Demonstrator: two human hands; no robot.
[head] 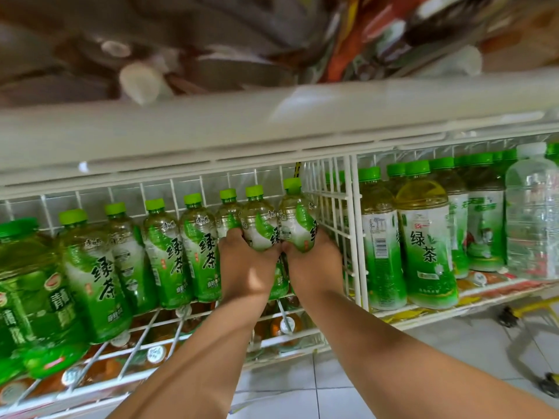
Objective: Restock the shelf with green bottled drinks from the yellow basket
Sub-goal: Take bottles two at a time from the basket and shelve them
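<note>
Already a row of green tea bottles (pixel 163 246) is stocked on the wire shelf (pixel 157 323). At its right end, two bottles are being seated: one (pixel 261 225) gripped by the left hand (pixel 246 261), the other (pixel 298 222) by the right hand (pixel 313 261), fingers curled round each. Only a yellow frame (pixel 532 309) is seen, so remaining stock cannot be judged.

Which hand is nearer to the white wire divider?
Right. The right hand grips a bottle right beside the white wire divider; the left hand is one bottle further left.
</note>
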